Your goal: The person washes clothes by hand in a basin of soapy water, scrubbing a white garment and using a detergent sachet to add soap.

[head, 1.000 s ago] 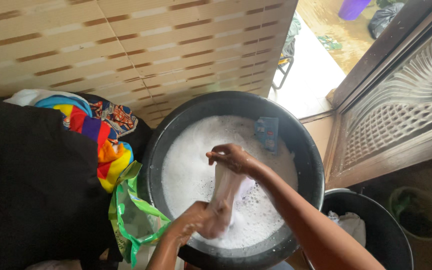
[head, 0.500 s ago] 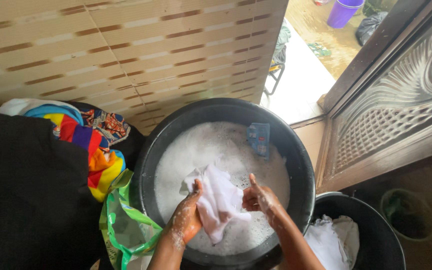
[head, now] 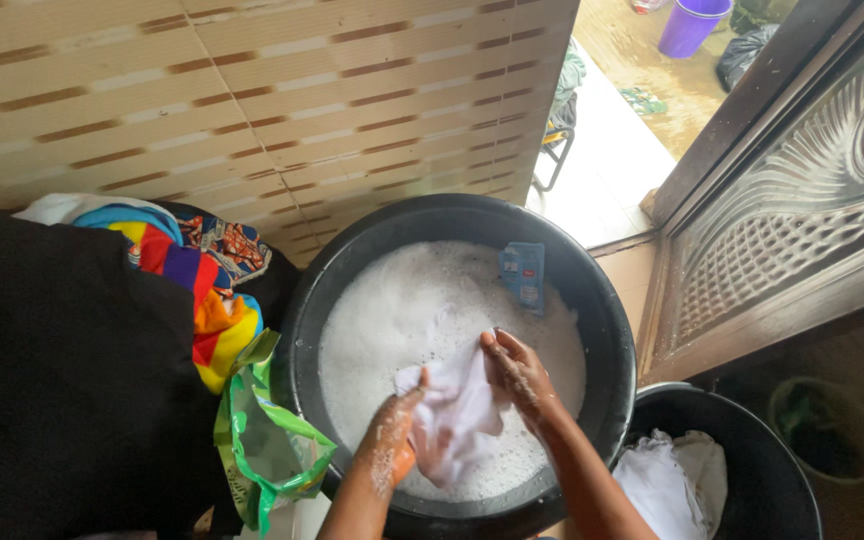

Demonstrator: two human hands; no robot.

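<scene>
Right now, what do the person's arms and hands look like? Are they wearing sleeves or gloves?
No sleeves and no gloves show: both forearms are bare as far as the picture reaches. The left hand is wet, with white soap foam speckled over its back and wrist. The right hand is wet and shiny too, with a few suds. No rings, watch or bracelets can be seen on either one.

I count two black basins: the foamy one [head: 592, 300] at centre, another [head: 752, 440] at four o'clock. One white cloth [head: 457, 410], one blue sachet [head: 524, 275], one green bag [head: 267, 440], one purple bucket [head: 692, 25] at one o'clock.
</scene>
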